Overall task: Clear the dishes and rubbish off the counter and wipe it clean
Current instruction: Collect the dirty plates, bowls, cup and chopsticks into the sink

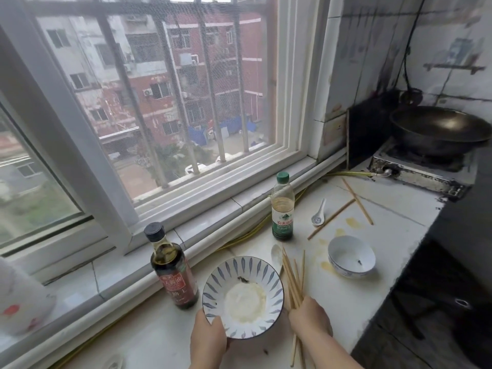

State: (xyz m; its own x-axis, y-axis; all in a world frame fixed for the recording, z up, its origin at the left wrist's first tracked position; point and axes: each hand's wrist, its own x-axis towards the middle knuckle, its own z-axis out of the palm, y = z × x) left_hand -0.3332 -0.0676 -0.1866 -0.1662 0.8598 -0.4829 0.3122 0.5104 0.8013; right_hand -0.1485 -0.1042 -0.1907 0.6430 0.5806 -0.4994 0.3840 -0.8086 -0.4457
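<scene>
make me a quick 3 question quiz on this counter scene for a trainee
1. True or false: the left hand grips the rim of the blue-leaf bowl.
2. What do the right hand's fingers hold? A) a cloth B) a bundle of chopsticks C) a sponge
3. How many loose chopsticks lie crossed beside the small spoon?

Key: 1 true; 2 B; 3 two.
</scene>
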